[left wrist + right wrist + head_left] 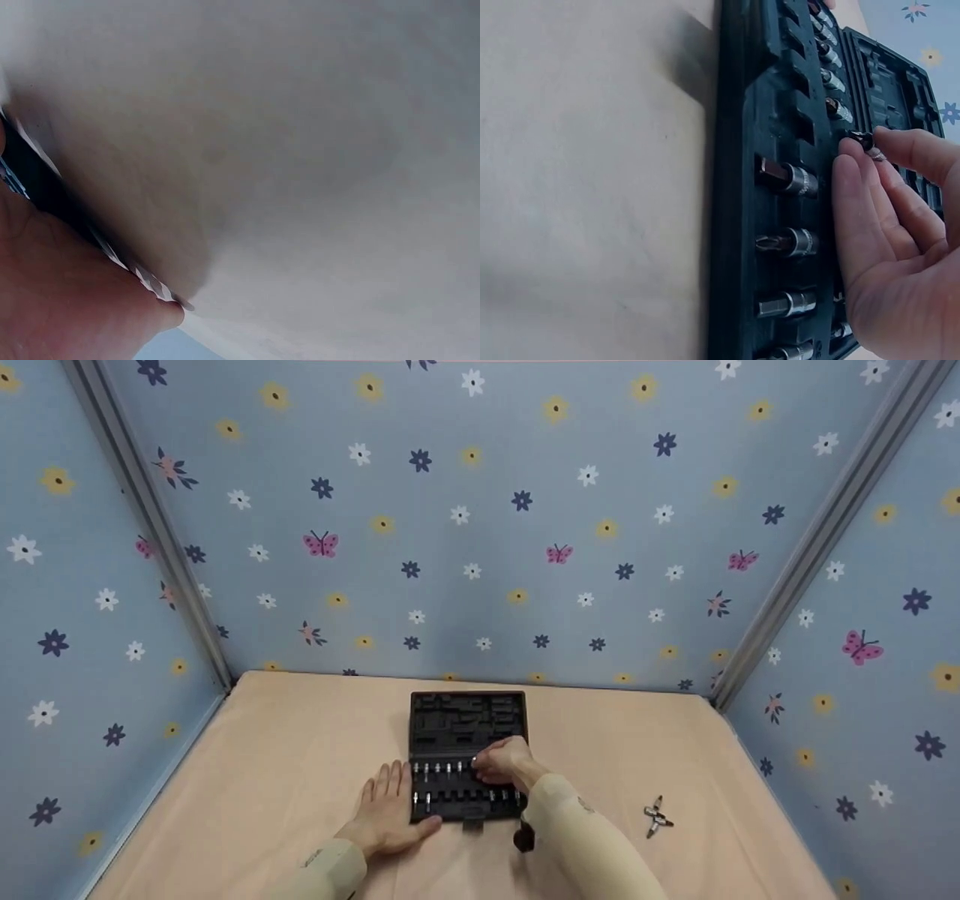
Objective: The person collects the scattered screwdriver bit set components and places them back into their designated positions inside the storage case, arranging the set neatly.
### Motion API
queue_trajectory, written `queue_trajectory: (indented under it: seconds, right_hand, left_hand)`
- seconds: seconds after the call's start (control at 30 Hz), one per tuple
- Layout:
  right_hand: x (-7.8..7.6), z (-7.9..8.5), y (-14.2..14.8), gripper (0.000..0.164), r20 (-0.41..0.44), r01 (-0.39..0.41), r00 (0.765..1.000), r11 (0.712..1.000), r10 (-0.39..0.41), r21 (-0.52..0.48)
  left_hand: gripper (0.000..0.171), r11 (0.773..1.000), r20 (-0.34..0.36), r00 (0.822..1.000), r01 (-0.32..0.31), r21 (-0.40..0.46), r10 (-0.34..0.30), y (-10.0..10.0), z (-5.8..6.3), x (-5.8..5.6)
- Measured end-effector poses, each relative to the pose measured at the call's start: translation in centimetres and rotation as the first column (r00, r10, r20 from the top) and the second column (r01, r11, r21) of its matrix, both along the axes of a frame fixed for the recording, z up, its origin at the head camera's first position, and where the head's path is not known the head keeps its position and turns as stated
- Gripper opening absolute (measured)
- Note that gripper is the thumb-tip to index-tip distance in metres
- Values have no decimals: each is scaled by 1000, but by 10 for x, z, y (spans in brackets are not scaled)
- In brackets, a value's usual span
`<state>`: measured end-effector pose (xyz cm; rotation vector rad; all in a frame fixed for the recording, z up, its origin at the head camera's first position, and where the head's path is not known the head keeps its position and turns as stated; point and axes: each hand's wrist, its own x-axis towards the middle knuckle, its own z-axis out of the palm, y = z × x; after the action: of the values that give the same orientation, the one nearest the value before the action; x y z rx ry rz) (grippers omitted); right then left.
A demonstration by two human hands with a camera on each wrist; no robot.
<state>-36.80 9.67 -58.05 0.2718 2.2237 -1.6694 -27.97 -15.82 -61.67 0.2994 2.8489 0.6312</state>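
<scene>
A black tool case (459, 813) lies unfolded on the cloth, its moulded lid (465, 727) towards the back wall. Two rows of slots in the near half hold several silver bit sockets; a hex bit socket (789, 177) and a Phillips bit socket (787, 241) show closely in the right wrist view. My right hand (510, 760) pinches a small bit socket (861, 139) between thumb and fingertips, over the row nearer the hinge. Flat beside the case's left edge lies my left hand (388, 814), fingers straight, thumb by the front edge. The left wrist view shows only part of this hand (75, 285).
Several loose bit sockets (657, 813) lie in a small heap on the peach cloth (600, 735), right of my right forearm. Flower-patterned blue walls (480, 510) stand behind and on both sides, with grey posts (817, 540) at the corners.
</scene>
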Motion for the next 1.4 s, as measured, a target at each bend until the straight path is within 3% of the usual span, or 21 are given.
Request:
queue_trajectory:
  seconds: [0.2, 0.4, 0.87, 1.13, 1.4]
  right_hand:
    - [0, -2, -4, 9, -25, 7, 1000, 999, -6, 37]
    - [3, -2, -4, 18, -33, 19, 999, 1000, -19, 7]
    - [-5, -12, -11, 9, -21, 91, 996, 993, -90, 79]
    - [-3, -8, -19, 19, -28, 134, 991, 969, -131, 209]
    - [-5, -6, -23, 18, -60, 123, 992, 942, -110, 312]
  left_hand:
    - [130, 1000, 0, 1000, -1, -2, 1, -1, 0, 0]
    - [130, 1000, 2, 1000, 4, -12, -4, -1, 1, 0]
    - [129, 1000, -8, 1000, 3, -18, -3, -1, 3, 2]
    - [128, 1000, -26, 1000, 6, -9, -6, -2, 1, 4]
    - [129, 1000, 14, 1000, 7, -18, -6, -1, 3, -1]
